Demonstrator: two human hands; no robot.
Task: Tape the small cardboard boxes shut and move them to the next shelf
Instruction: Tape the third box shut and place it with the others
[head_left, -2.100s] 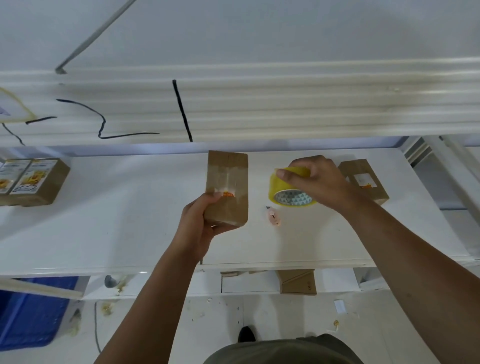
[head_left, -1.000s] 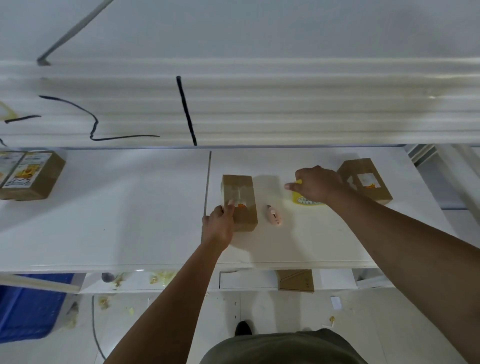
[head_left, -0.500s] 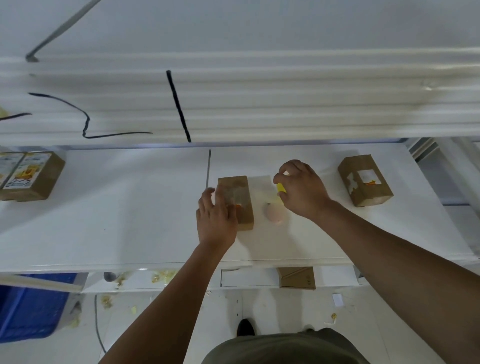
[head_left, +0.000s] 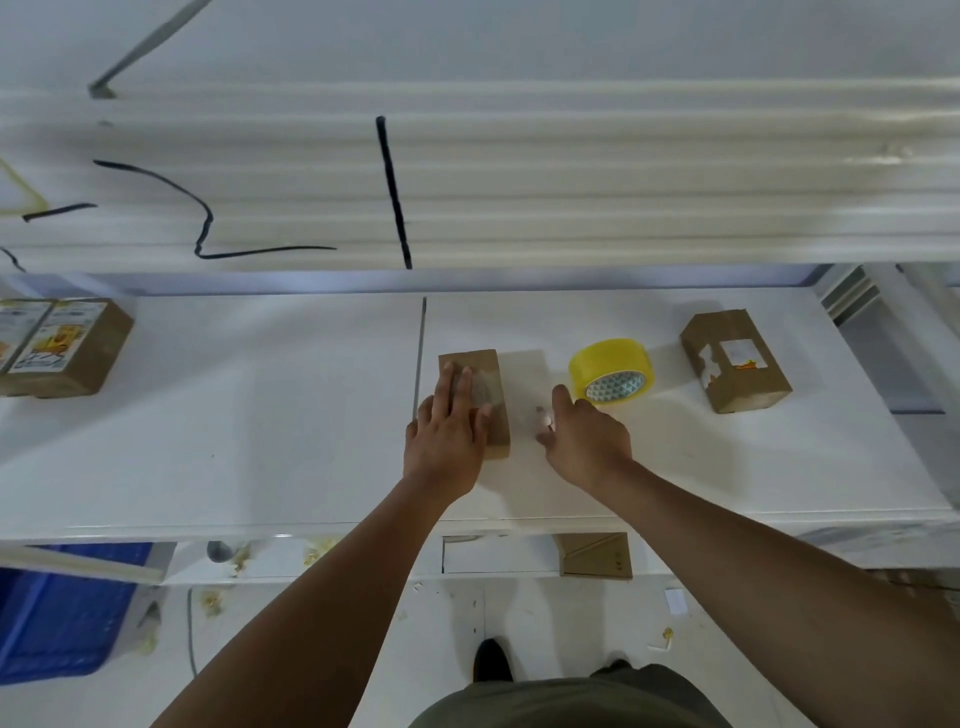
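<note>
Cardboard box (head_left: 492, 366), L hand (head_left: 447, 436) flat atop

Rests the left hand (head_left: 447, 431) flat on the small cardboard box (head_left: 497, 434), fingers straight. Holds the right hand (head_left: 584, 444) palm down just right of that box, one finger stretched forward, the rest too blurred to judge. Stretches both bare forearms toward the box.
</note>
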